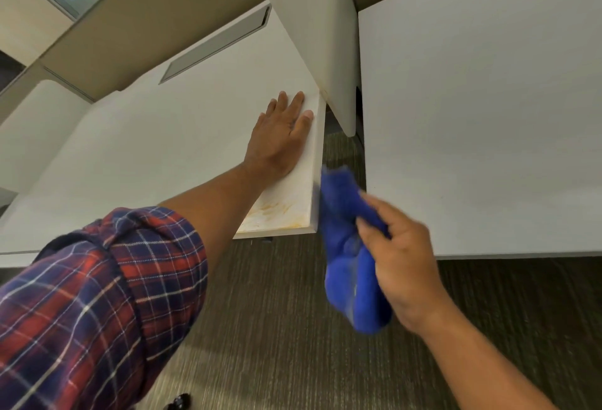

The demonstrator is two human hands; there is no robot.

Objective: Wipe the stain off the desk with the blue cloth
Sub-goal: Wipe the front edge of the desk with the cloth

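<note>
Plaid sleeve (97, 295) nearest; left hand (280, 136) fingers spread flat on worktop (146, 149). Right hand (400, 263) fingers pinch blue cloth (345, 246) off-edge, stain (277, 214) left. Risk: bunched cloth smears stain.

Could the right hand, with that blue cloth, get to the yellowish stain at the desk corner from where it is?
Probably yes. The right hand holds the blue cloth just off the desk edge, beside the stain. The left hand lies flat farther up the desk, so nothing appears to block the way.
</note>
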